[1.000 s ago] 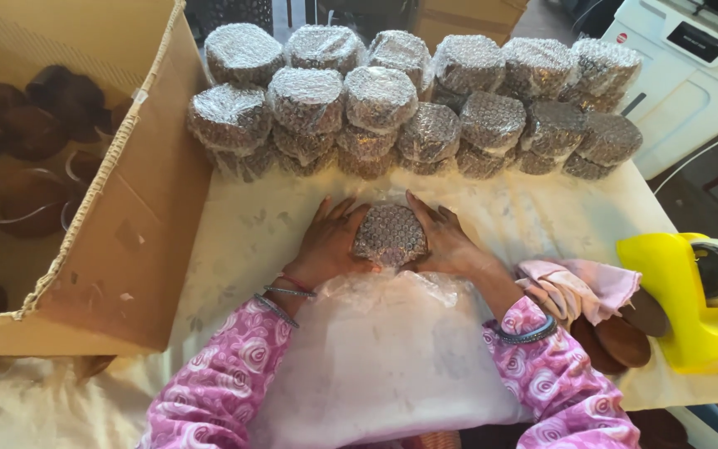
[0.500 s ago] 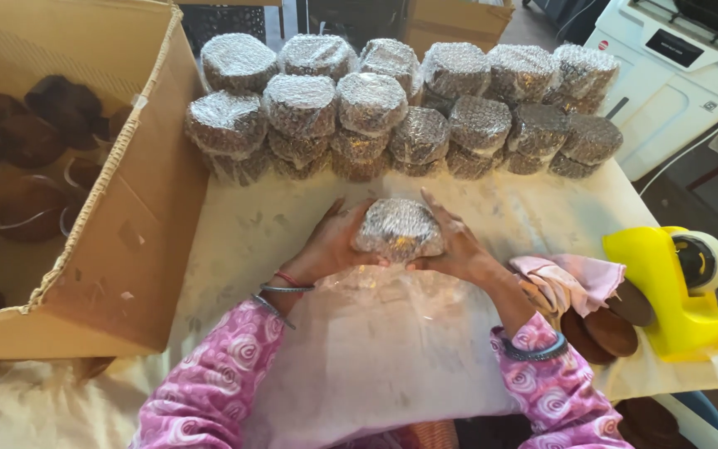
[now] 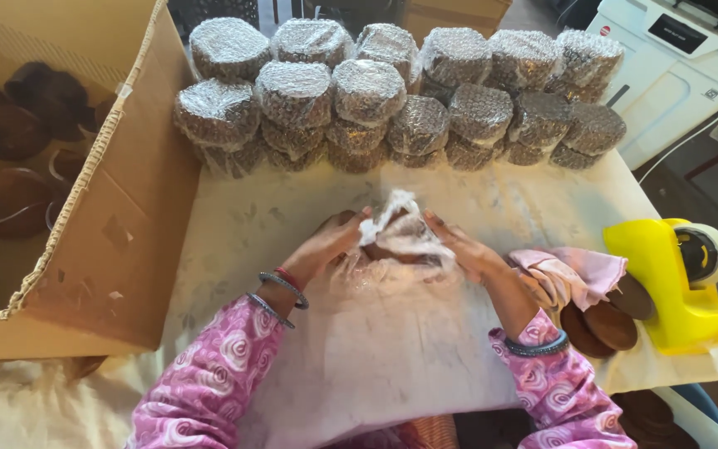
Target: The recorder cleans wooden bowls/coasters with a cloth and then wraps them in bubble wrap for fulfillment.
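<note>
Left hand (image 3: 326,245) gripping bubble wrap (image 3: 400,229) | right hand (image 3: 467,249) pinching same wrap | wrapped bundles (image 3: 392,100) stacked behind | tape dispenser (image 3: 675,283) right

The table (image 3: 234,224) is covered in a pale, marbled sheet. At its far edge stand stacked bubble-wrapped round bundles (image 3: 392,91). Left of them sits an open cardboard box (image 3: 118,241). Right and nearer from the bundles lie a pink cloth (image 3: 575,274), brown discs (image 3: 604,320) and a yellow tape dispenser (image 3: 679,283).
</note>
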